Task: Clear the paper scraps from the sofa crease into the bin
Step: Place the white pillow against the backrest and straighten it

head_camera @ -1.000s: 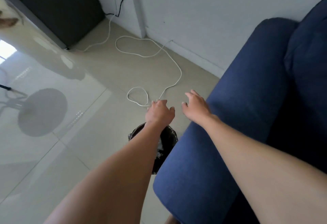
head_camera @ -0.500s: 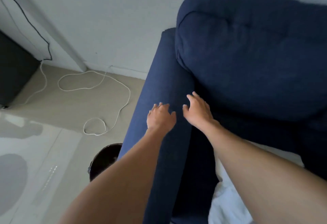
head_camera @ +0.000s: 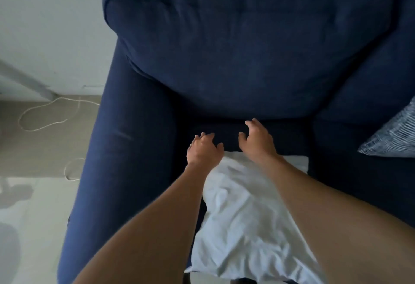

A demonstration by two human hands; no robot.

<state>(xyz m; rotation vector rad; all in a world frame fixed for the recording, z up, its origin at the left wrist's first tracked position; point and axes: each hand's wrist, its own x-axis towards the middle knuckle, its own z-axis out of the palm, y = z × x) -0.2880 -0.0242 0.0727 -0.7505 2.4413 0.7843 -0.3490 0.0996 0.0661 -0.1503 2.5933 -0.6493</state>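
Observation:
Both my hands hover over the seat of a dark blue sofa (head_camera: pixel 247 48), just in front of the dark crease (head_camera: pixel 226 124) under the back cushion. My left hand (head_camera: pixel 203 149) has its fingers loosely curled and holds nothing. My right hand (head_camera: pixel 257 140) is spread open and empty, its fingertips nearest the crease. A crumpled white cloth (head_camera: pixel 242 216) lies on the seat under my forearms. No paper scraps show in the shadowed crease. The bin is out of view.
The sofa's left armrest (head_camera: pixel 125 149) runs down the frame. A white cable (head_camera: pixel 45 113) loops on the tiled floor to the left by the wall. A patterned grey cushion (head_camera: pixel 393 137) lies on the seat at the right edge.
My view has swung right from the floor and bin to the sofa seat. Both hands moved from over the bin, across the armrest, to the seat near the crease. The bin left the view.

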